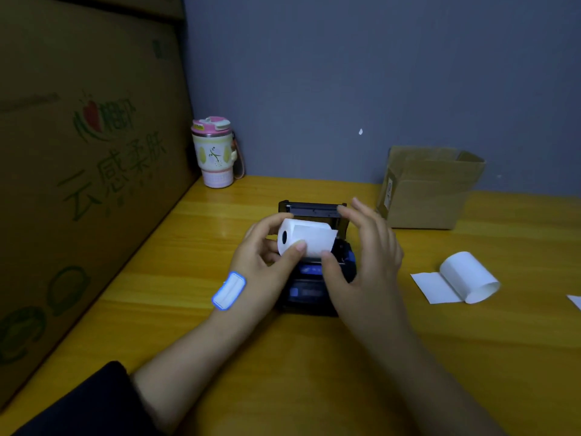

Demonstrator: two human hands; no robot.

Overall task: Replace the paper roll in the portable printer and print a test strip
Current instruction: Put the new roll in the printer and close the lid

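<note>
A small black portable printer [314, 291] sits on the yellow wooden table [283, 357] with its lid [314, 208] swung up at the back. Just above its open paper bay is a white paper roll [303, 236]. My left hand [267, 253] grips the roll from the left, thumb on its front. My right hand [361, 253] pinches the roll's loose end between thumb and finger, its other fingers spread near the lid. A white strip is stuck on my left wrist [229, 290]. Most of the printer's bay is hidden by my hands.
A second, partly unrolled white paper roll [465, 276] lies on the table to the right. An open small cardboard box [430, 190] stands at the back right. A pink-lidded tumbler [215, 152] stands at the back left, beside a large cardboard carton [78, 184] along the left edge.
</note>
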